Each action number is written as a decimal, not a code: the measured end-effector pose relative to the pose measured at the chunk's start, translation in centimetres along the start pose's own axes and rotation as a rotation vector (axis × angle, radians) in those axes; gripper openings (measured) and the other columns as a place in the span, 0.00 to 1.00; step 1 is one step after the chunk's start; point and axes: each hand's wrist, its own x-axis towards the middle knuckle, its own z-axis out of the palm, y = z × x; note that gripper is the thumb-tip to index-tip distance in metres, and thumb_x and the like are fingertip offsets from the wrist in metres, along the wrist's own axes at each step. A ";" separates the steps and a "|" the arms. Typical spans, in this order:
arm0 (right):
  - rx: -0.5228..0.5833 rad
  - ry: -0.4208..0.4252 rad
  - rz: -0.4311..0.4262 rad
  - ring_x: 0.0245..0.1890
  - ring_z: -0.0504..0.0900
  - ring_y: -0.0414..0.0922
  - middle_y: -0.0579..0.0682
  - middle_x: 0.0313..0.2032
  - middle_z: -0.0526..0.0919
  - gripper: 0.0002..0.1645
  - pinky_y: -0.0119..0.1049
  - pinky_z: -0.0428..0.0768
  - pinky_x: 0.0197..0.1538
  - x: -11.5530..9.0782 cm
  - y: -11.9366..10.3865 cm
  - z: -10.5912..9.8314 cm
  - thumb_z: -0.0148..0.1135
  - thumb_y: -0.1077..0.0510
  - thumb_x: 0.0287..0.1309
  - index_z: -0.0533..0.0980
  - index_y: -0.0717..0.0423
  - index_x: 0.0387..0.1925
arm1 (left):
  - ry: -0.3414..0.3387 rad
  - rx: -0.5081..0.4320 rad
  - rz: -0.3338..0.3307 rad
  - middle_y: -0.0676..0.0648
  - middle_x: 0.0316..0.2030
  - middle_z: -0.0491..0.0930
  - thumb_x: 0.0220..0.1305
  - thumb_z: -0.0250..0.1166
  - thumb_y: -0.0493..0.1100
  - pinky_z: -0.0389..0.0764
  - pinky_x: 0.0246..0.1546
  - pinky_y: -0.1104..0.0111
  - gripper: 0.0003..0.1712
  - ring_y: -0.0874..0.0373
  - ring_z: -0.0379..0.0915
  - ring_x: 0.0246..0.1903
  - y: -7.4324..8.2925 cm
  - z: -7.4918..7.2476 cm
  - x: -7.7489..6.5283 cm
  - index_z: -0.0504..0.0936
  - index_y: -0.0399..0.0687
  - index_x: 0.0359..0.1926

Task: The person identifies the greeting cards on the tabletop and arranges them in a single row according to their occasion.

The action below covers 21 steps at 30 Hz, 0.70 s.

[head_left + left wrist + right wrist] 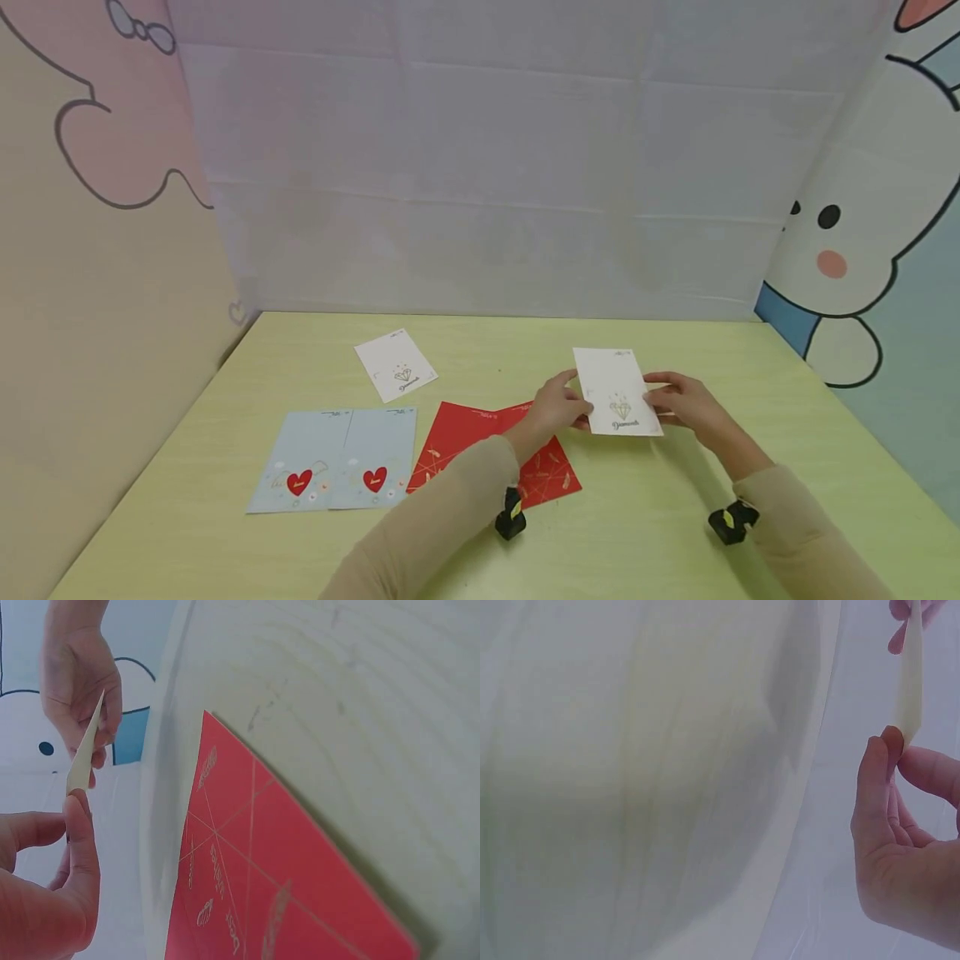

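Both hands hold a white card printed with a gold diamond and lettering, raised over the right part of the table. My left hand pinches its left edge between thumb and fingers; my right hand pinches the right edge. In the left wrist view the card appears edge-on between the two hands, and the right wrist view also shows the card from its side. Below the left forearm lie red cards with gold line patterns, partly hidden by the sleeve.
Another white diamond card lies tilted at the back left. Two light blue cards with red hearts lie side by side at the front left. The pale wooden table meets a white sheet at its back edge.
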 end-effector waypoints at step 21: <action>-0.054 -0.006 0.000 0.34 0.75 0.47 0.59 0.39 0.73 0.28 0.39 0.76 0.37 -2.9 0.4 -0.2 0.53 0.60 0.59 0.58 0.73 0.56 | -0.077 0.853 0.340 0.54 0.37 0.72 0.48 0.67 0.55 0.70 0.28 0.77 0.34 0.66 0.65 0.32 0.4 -0.9 -3.3 0.67 0.52 0.56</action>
